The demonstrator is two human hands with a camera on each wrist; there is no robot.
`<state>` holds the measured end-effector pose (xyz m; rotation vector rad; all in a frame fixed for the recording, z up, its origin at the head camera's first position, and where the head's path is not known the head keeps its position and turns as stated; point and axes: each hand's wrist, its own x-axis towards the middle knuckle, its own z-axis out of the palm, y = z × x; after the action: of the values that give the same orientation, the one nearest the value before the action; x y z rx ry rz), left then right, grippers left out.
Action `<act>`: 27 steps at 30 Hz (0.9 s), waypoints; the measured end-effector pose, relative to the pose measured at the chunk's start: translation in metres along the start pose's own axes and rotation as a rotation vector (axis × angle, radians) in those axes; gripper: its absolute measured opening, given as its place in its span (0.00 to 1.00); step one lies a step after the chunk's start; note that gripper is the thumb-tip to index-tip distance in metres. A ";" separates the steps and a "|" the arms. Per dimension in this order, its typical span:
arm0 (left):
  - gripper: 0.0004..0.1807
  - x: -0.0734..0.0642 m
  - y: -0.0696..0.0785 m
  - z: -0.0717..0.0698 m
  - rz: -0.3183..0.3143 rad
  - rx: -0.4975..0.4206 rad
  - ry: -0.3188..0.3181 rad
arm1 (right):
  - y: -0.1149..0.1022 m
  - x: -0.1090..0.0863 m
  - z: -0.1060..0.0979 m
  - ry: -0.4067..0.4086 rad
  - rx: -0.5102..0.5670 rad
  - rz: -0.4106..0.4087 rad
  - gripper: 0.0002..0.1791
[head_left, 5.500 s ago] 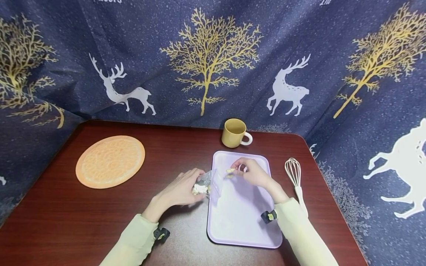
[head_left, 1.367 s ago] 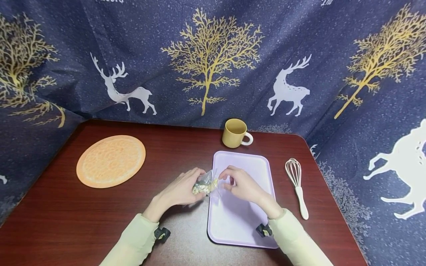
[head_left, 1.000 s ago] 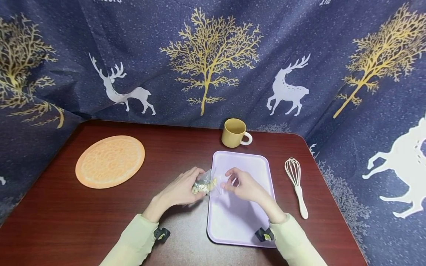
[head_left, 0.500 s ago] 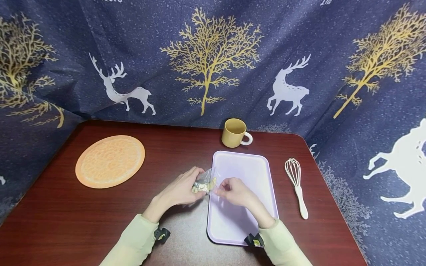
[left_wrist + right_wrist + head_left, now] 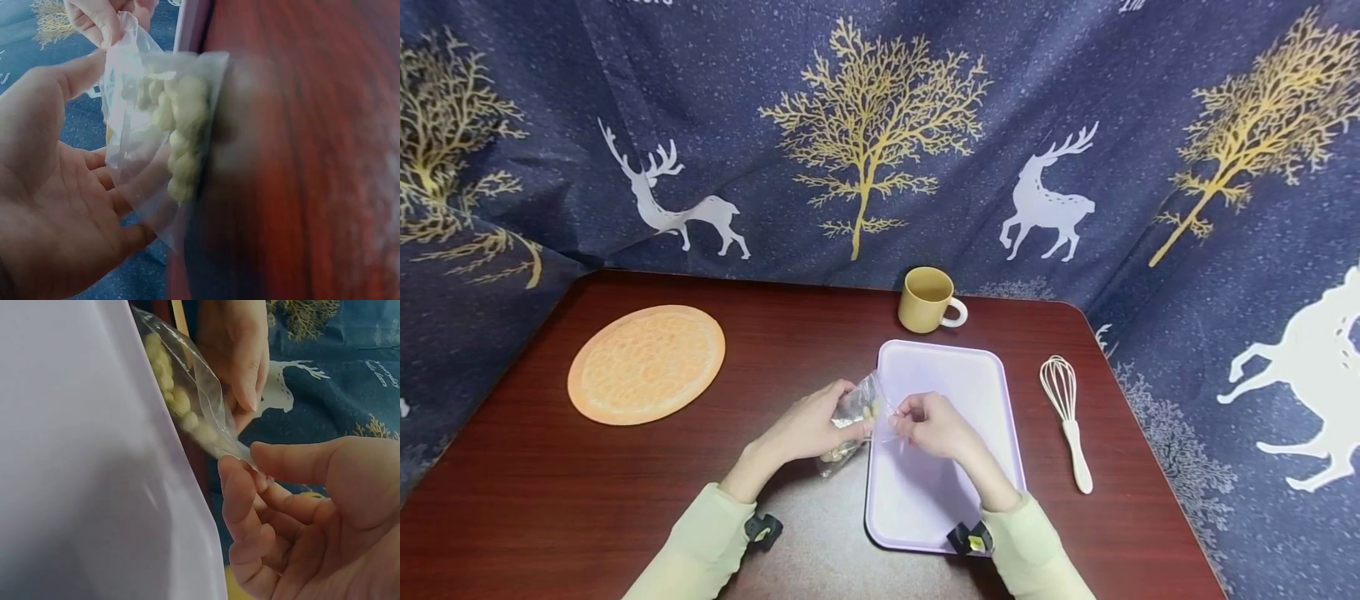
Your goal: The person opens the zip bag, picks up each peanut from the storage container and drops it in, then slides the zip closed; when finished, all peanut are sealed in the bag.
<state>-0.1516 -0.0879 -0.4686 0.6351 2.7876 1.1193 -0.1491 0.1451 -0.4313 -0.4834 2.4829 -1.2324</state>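
Observation:
A clear plastic bag (image 5: 859, 404) hangs at the left edge of the lilac tray (image 5: 936, 512). Lumpy pale yellow-green pieces (image 5: 187, 115), nut-like in shape, are bunched inside it. My left hand (image 5: 808, 425) holds the bag, thumb on the near side and fingers behind it in the left wrist view. With thumb and fingertips, my right hand (image 5: 934, 429) pinches the bag's edge over the tray, as the right wrist view shows. The bag tilts, its pieces mostly toward the lower left.
A yellow mug (image 5: 925, 302) with a white handle stands behind the tray. The white whisk (image 5: 1072, 433) lies right of it. An orange round mat (image 5: 647, 365) lies at the left of the dark red table (image 5: 587, 500). A patterned cloth (image 5: 700, 83) hangs behind.
My right hand has come from over the tray to the bag's edge. The bag has spread and now hangs lower below my left thumb, its pieces shifted down. The left hand has barely moved.

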 end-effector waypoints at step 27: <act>0.19 0.009 0.004 -0.007 -0.127 -0.653 0.021 | -0.014 0.011 0.007 0.088 0.201 -0.107 0.09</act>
<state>-0.1595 -0.0860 -0.4599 0.3628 2.2123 1.8626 -0.1539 0.1273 -0.4253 -0.5252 2.3961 -1.5581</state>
